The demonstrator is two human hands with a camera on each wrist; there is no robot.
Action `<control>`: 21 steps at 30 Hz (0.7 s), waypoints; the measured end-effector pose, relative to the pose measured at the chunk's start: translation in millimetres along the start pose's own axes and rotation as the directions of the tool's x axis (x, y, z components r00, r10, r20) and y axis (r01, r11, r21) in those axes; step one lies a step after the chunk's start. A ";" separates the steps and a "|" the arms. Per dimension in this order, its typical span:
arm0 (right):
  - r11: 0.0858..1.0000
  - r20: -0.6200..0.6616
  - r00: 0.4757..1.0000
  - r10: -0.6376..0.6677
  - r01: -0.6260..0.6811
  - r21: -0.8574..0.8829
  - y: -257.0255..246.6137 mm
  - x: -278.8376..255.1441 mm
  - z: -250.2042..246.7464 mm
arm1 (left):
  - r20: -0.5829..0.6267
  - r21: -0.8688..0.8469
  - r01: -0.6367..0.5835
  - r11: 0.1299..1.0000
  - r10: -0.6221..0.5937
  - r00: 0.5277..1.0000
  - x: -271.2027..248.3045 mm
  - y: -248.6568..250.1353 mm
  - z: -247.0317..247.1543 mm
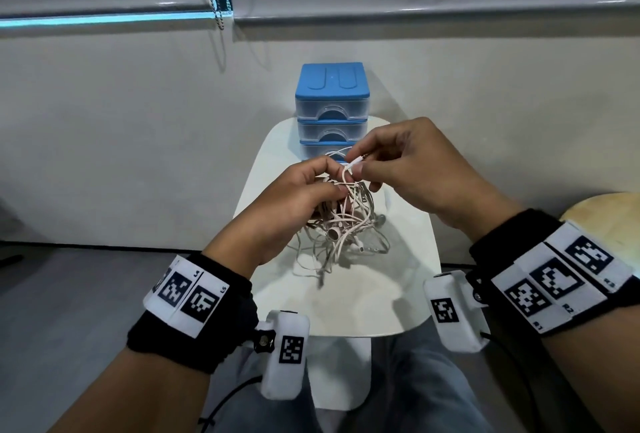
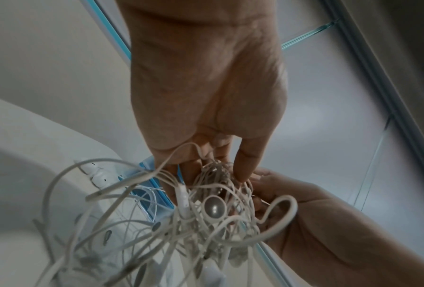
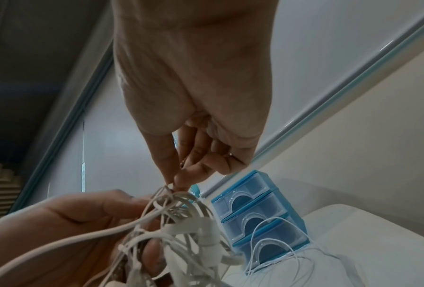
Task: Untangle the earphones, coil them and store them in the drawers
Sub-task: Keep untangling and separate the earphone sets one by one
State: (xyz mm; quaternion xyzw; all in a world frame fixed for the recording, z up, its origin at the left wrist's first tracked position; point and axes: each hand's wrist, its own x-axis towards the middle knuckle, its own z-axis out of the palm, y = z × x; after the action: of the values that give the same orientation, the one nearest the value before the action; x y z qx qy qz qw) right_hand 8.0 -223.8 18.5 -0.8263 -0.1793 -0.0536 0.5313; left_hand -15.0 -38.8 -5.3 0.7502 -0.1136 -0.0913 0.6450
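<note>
A pale wall with a grey rail and a drawn blind backs a small white table, which stands just in front of the seated person's knees. At its far edge stands a stack of three clear drawers with blue frames, all shut, their curved pulls facing the person; set there, they are within reach for storing yet clear of the working space.

The earphones are a single dense knot of white and pinkish cords held above the middle of the table, with loose loops and a few earbuds hanging down onto its surface. The left hand has its fingers curled around the bulk of the knot, apparently to anchor it so that one strand can be worked free without dragging the rest. The right hand pinches one cord end, seemingly a plug, between thumb and forefinger at the top of the bundle, its other fingers loosely curled out of the way. In the right wrist view that pinch sits right at the crown of the tangle, beside the left hand's fingers.

Judging by this, the work is at its start: a free end is being singled out to trace through the knot. Nothing is coiled yet, and no drawer is open. Pulling hard would likely tighten the knot.
</note>
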 end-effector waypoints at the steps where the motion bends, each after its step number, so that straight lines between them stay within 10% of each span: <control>1: 1.000 0.013 1.000 -0.018 0.019 -0.024 -0.3 1.3 1.3 | -0.004 -0.012 0.006 1.000 -0.006 1.000 -0.5 -0.2 -0.8; 14: 0.987 -0.030 0.997 0.068 -0.072 -0.142 7.3 -2.2 -15.8 | -0.047 -0.177 0.024 0.984 -0.033 0.998 5.8 -4.8 -2.3; 21: 0.975 0.290 0.947 0.142 -0.083 -0.206 14.2 -18.4 -3.1 | -0.040 -0.198 0.044 0.979 -0.053 0.998 5.3 -7.5 -2.3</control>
State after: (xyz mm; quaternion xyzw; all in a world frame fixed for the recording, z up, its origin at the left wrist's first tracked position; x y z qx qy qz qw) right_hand -3.7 -236.2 2.5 -0.8808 -0.2050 0.0871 0.4178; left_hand -8.8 -37.1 -12.3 0.6871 -0.0710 -0.1007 0.7161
